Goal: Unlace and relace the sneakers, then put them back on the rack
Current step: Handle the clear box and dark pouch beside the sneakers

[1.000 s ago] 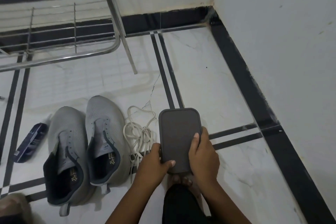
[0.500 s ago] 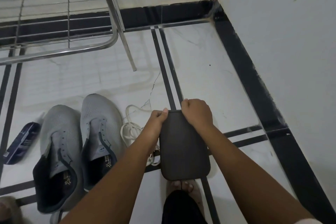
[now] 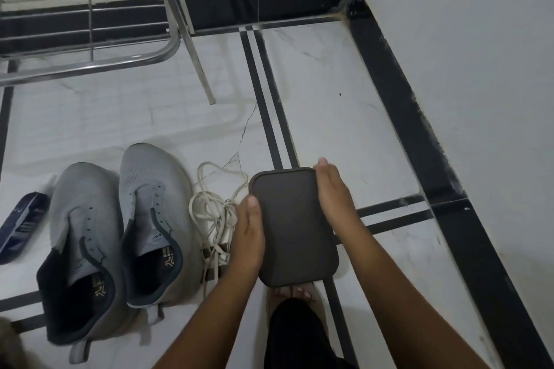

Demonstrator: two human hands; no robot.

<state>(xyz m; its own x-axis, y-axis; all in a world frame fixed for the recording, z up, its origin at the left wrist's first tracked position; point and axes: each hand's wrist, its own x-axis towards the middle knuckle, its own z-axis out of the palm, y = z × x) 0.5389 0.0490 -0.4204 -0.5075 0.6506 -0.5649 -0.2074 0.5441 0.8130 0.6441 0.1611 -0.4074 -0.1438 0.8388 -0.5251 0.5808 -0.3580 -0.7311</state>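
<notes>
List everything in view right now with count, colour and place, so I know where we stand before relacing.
sneakers: 2, grey with dark lining, side by side on the floor at left, eyelets without laces
laces: loose tangle, off-white, count unclear, on the floor between the right sneaker and the left hand
phone: 1, dark grey case, back facing up, held between both hands
rack: 1, silver metal, top left, lower shelf seen holds no shoes
dark blue object: 1, on the floor at far left, identity unclear
floor: white marble-look tiles with black stripes
left hand: holds the phone's left edge
right hand: holds the phone's right edge
foot: bare, below the phone
</notes>
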